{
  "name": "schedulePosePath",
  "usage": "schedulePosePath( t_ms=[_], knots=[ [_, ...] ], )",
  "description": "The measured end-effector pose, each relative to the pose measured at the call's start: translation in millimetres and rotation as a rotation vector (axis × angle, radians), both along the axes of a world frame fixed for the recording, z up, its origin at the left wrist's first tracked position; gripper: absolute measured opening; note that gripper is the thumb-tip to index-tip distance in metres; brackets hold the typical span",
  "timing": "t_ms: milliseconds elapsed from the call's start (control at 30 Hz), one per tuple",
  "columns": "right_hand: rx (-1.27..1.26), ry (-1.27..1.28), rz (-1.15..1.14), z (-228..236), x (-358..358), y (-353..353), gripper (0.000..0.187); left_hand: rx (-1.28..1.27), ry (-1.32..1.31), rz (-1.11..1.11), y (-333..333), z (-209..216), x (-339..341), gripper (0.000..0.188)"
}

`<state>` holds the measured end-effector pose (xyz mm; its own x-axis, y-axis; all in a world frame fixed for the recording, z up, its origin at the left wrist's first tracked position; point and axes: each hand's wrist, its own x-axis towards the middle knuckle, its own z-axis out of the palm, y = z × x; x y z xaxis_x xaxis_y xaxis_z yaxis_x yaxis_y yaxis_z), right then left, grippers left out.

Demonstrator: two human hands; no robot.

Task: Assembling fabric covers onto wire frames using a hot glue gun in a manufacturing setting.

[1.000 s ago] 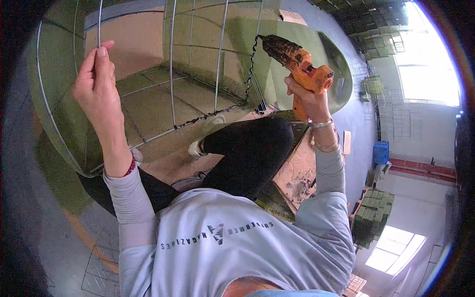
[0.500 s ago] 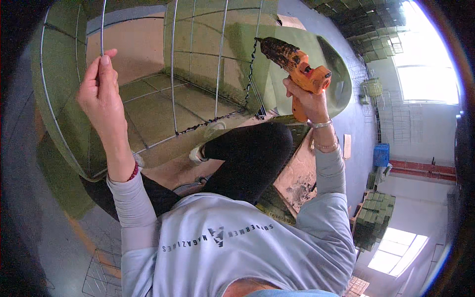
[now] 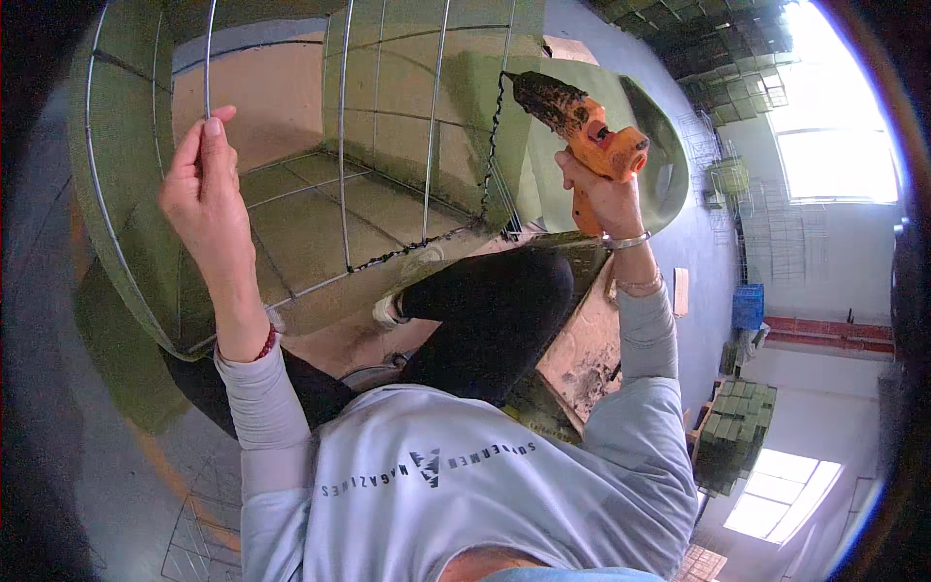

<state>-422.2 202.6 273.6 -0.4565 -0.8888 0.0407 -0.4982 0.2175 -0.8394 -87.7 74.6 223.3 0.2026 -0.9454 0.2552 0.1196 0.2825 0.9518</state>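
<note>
blue-grey floor [image 3: 710, 291] around, left hand [image 3: 206, 184] pinching metal rod [image 3: 208, 58], right hand [image 3: 605, 199] gripping black-smeared orange glue gun [image 3: 586, 126]

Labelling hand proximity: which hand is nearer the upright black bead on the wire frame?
Right. The right hand, gripping the orange gun, is right of the upright black bead, nozzle at its top end; the left hand is well to its left, pinching a wire.
</note>
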Motion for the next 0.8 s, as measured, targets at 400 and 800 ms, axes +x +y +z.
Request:
schedulePosePath(
  t_ms=[400, 800],
  knots=[
    [0.011, 0.023, -0.010, 2, -1, -7, 0.016, 0.012, 0.013, -0.002, 2, 0, 2, 0.024],
    [-0.036, 0.023, -0.009, 0, -8, -16, 0.013, 0.001, -0.014, 0.000, 1, -2, 1, 0.024]
  ],
)
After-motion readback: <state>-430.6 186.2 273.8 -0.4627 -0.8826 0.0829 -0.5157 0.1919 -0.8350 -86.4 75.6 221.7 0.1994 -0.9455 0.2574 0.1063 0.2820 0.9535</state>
